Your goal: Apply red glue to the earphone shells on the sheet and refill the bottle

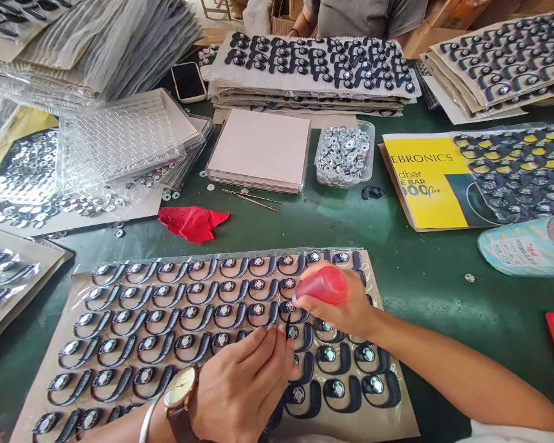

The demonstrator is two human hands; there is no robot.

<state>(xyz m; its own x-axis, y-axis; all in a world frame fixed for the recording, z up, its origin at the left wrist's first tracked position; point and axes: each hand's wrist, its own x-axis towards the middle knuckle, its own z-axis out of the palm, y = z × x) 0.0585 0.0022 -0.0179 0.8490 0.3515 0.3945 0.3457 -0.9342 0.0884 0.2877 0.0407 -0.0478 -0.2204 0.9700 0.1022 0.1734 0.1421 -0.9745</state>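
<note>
My right hand (351,307) is wrapped round a red translucent squeeze bottle (325,285), tilted with its nozzle down at the left. The nozzle is at one of the black curved pieces (339,394), each set with a shiny round stone. My left hand (244,381) lies low over the same sheet, its fingers pinched on a slim dark pointed tool (289,323) whose tip is close to the nozzle. Rows of these pieces cover a brown cardboard sheet (399,406) under clear film. Some pieces are hidden beneath my left hand and wrist.
A red cloth (194,223), thin metal sticks (252,198) and a tub of metal discs (346,154) lie beyond the sheet. Film-wrapped cards (261,147) and a phone (189,82) are farther back. A yellow printed box panel (425,178) sits right. Another person (355,18) is opposite.
</note>
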